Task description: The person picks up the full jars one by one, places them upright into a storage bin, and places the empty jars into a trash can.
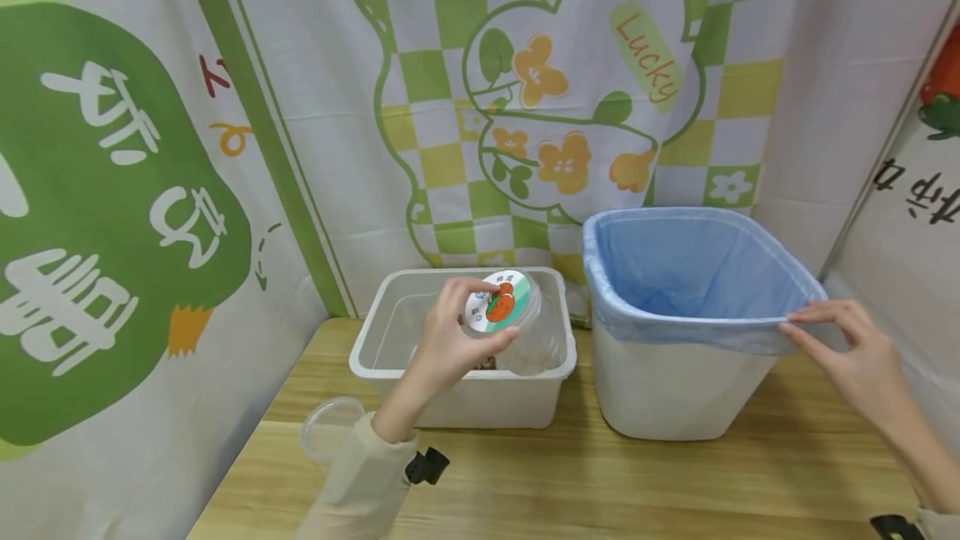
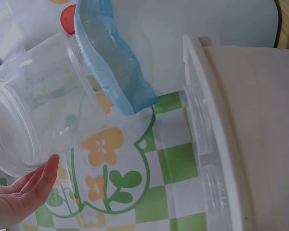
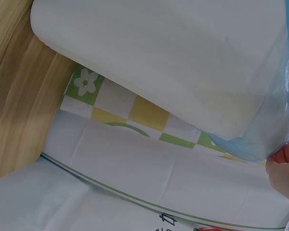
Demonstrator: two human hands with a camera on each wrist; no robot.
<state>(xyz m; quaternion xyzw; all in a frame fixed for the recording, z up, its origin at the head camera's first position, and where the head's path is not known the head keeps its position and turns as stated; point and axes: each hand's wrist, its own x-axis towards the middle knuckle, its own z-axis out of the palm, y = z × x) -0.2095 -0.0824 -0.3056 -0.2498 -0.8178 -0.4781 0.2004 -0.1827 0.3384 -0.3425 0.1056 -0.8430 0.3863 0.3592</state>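
Note:
My left hand grips a clear plastic jar by its round end, which carries a label with a red tomato. The jar is tilted above a white plastic tub. In the left wrist view the clear jar looks see-through, with the fingers at its side. My right hand pinches the blue bag at the near right corner of a white bin. The right wrist view shows fingertips at the bag's folded edge; part of that hand is out of frame.
A round clear lid lies on the wooden table, left of the tub. Small brown bits show inside the tub, partly hidden. Printed curtains hang behind and at both sides.

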